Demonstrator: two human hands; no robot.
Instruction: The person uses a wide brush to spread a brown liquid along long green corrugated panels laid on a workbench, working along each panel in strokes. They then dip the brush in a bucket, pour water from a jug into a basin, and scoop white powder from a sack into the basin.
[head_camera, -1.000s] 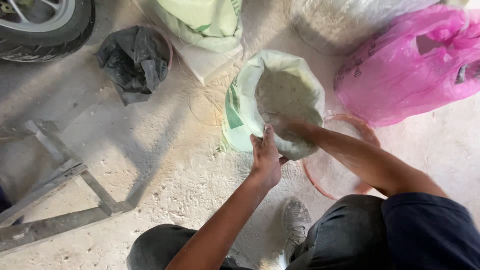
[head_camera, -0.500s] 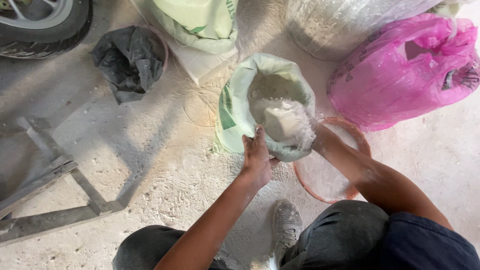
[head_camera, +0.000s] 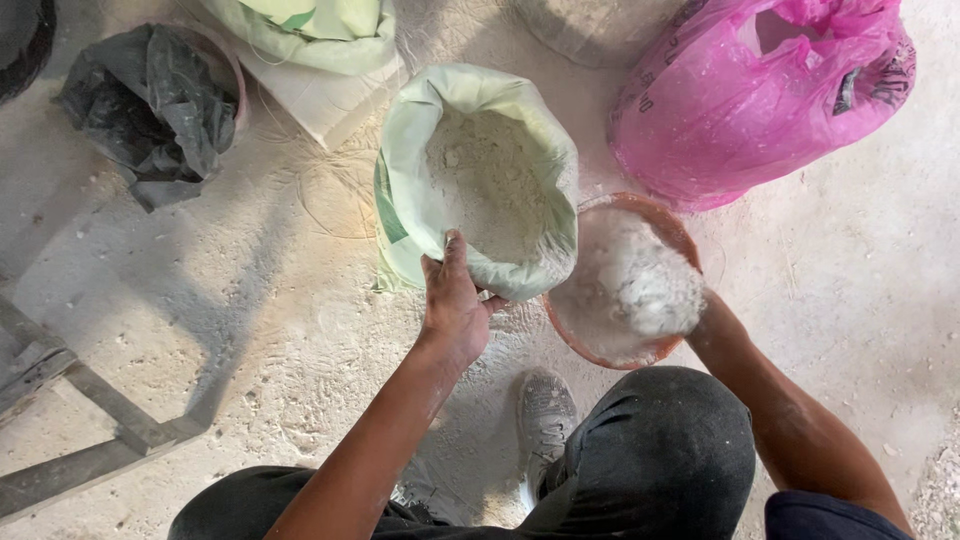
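Observation:
A pale green sack (head_camera: 410, 190) stands open on the floor with white powder (head_camera: 490, 175) inside. My left hand (head_camera: 455, 300) grips its rolled near rim. Just to the right sits a round reddish-brown bowl (head_camera: 660, 215) holding some white powder. My right hand (head_camera: 670, 295) is over the bowl, coated in powder and blurred, with a clump of powder in or under it. Whether its fingers are closed I cannot tell.
A pink plastic bag (head_camera: 760, 95) lies behind the bowl. A black bag in a tub (head_camera: 150, 100) sits at the far left, another green sack (head_camera: 320, 30) at the top. A grey metal frame (head_camera: 90, 440) lies at the lower left. My shoe (head_camera: 545, 410) rests on the dusty floor.
My right hand came out of the sack with a handful of powder and moved right, over the bowl. My left hand kept its hold on the sack's rim.

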